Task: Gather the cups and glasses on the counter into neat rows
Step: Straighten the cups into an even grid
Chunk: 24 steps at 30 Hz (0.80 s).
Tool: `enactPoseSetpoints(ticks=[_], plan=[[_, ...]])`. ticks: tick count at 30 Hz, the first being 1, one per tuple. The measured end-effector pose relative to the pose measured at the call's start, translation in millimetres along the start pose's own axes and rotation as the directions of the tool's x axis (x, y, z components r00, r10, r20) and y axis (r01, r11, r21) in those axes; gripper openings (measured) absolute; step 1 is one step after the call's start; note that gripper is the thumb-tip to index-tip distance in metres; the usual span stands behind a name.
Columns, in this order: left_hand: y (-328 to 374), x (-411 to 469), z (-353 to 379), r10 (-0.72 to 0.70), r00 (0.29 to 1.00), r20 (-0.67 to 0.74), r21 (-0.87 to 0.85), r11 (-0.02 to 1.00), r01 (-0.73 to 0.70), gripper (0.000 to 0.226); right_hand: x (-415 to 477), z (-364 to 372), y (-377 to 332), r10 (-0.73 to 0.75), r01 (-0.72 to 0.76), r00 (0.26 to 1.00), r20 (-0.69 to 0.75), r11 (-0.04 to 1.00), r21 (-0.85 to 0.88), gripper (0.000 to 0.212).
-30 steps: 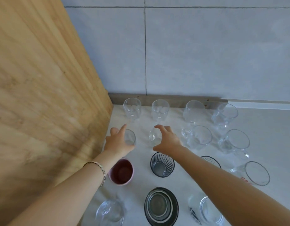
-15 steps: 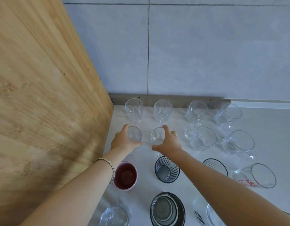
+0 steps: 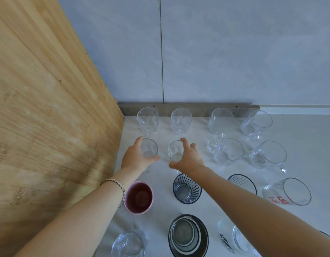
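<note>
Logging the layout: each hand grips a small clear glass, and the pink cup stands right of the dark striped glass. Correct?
One slip: in the head view the pink cup stands left of the dark striped glass, not right. The left hand and right hand do each grip a small clear glass.

The pale counter (image 3: 308, 130) carries rows: four clear glasses (image 3: 147, 119) farthest; next a left small glass (image 3: 149, 150), a right small glass (image 3: 174, 152) and two glass mugs (image 3: 229, 152); nearer, a pink cup (image 3: 140, 197), a striped glass (image 3: 187, 189), a red-lettered glass (image 3: 282, 195).
</note>
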<state>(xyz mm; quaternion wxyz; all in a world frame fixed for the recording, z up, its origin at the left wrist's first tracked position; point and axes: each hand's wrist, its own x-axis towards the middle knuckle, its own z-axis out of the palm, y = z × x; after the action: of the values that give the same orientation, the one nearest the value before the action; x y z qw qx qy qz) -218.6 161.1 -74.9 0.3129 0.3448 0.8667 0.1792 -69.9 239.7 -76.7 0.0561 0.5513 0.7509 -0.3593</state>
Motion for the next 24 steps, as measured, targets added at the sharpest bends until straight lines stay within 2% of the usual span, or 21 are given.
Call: enactPoseSetpoints(ticks=[4,7,9,10,12,14,17,19,21,24], plan=[[3,-2,0,-0.03,1.0,0.002,0.045,0.999,0.03,0.096,-3,-6,-1,-0.006,0.007,0.999,0.053,0.999,-0.034,0.101],[20,-15,2,-0.068,0.996,-0.053,0.301,0.95,0.081,0.095,-15,-24,5,-0.054,0.055,0.998,0.039,0.998,-0.031,0.106],[39,-27,8,0.043,0.989,-0.139,0.399,0.917,0.016,0.082,-25,-46,18,-0.121,0.12,0.992,-0.033,0.992,-0.05,0.09],[49,-32,12,0.141,0.978,-0.152,0.414,0.908,-0.067,0.076,-30,-58,28,-0.149,0.145,0.986,-0.079,0.988,-0.051,0.08],[72,-40,23,0.352,0.933,-0.071,0.452,0.845,-0.285,0.069,-35,-83,57,-0.159,0.151,0.971,-0.176,0.987,-0.057,0.061],[95,-45,37,0.502,0.86,0.093,0.459,0.745,-0.484,0.067,-36,-106,92,-0.105,0.088,0.959,-0.263,0.993,-0.078,0.054],[129,-45,65,0.587,0.756,0.29,0.485,0.591,-0.645,0.071,-36,-136,140,0.057,-0.097,0.94,-0.336,0.99,-0.103,0.066],[151,-38,85,0.593,0.719,0.362,0.554,0.484,-0.678,0.074,-36,-149,168,0.151,-0.19,0.951,-0.27,0.974,-0.127,0.087],[171,-30,101,0.563,0.706,0.429,0.628,0.377,-0.681,0.079,-33,-156,190,0.165,-0.187,0.976,-0.139,0.969,-0.162,0.104],[189,-24,112,0.485,0.689,0.539,0.694,0.209,-0.69,0.092,-28,-159,206,0.092,-0.094,0.995,-0.022,0.989,-0.116,0.103]])
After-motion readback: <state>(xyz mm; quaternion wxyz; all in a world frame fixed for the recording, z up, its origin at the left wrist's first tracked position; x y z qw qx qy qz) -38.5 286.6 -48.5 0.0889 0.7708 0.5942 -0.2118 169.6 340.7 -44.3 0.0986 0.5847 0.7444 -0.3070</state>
